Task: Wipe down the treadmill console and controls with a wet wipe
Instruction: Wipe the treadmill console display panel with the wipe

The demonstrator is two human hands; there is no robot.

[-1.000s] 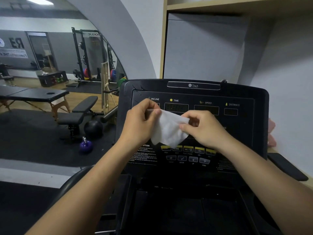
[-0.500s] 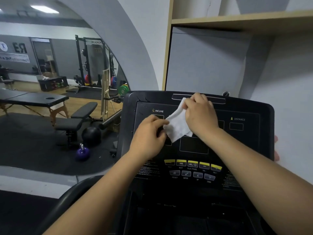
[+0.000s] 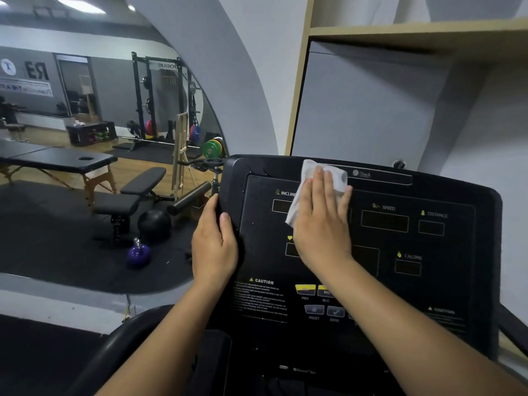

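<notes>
While the right hand (image 3: 323, 224) lies flat on the black treadmill console (image 3: 263, 252), its fingers are straight and close together, pressing a white, crumpled wet wipe (image 3: 310, 171) against the upper part of the panel. The wipe sits between the console's INCLINE label (image 3: 287, 192) and its SPEED label (image 3: 384, 207). Its top edge reaches the raised strip along the console's upper rim, and one loose corner hangs out below the thumb side of the palm. The hand holds nothing by curling; the wipe is simply trapped under the open palm and fingers. The left hand (image 3: 214, 247) grips the console's left edge, fingers wrapped round behind it (those fingertips are hidden) and the thumb resting on the front face. Low on the console, under the right forearm, a row of yellow buttons (image 3: 305, 289) sits above a row of grey buttons (image 3: 314, 310), with a white-lettered CAUTION notice (image 3: 261, 295) just left of them. On the console's right half are the DISTANCE and CALORIE windows, both dark. Left of the console stand a round purple kettlebell (image 3: 139, 252), a black medicine ball (image 3: 154, 224), a black padded weight bench (image 3: 134, 192) and, further off, a black massage table on wooden legs (image 3: 63, 160). Above the console runs a pale wooden shelf (image 3: 414, 32).
</notes>
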